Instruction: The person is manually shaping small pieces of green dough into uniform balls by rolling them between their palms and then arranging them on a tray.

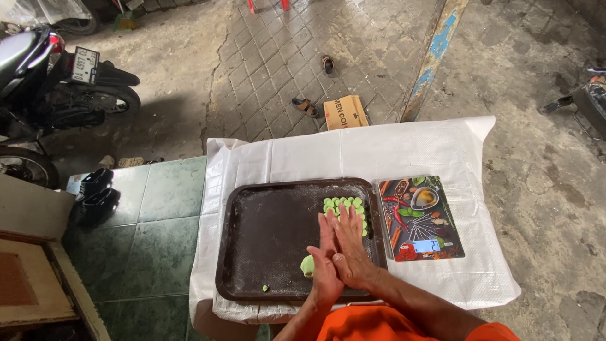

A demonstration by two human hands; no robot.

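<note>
Palms pressed together over the dark tray [265, 278], green dough between them.

From my feed: white-covered table [442, 145] carries the tray and a kitchen scale [421, 218] just right of it, handy for weighing. Finished green balls [346, 204] cluster in the far right corner. Left hand [325, 268] and right hand [347, 249] lie flat against each other; green dough lump [307, 266] peeks out left.

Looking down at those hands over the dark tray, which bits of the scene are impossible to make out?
- Head view: whatever lies between the palms is hidden, since the left hand and right hand press together.
- The green dough lump is partly covered by the left hand.
- Some of the green dough pieces on the tray sit behind the fingertips; their count is unclear.
- The kitchen scale has a display too small to read.
- The motorbike is cut off by the left edge.
</note>
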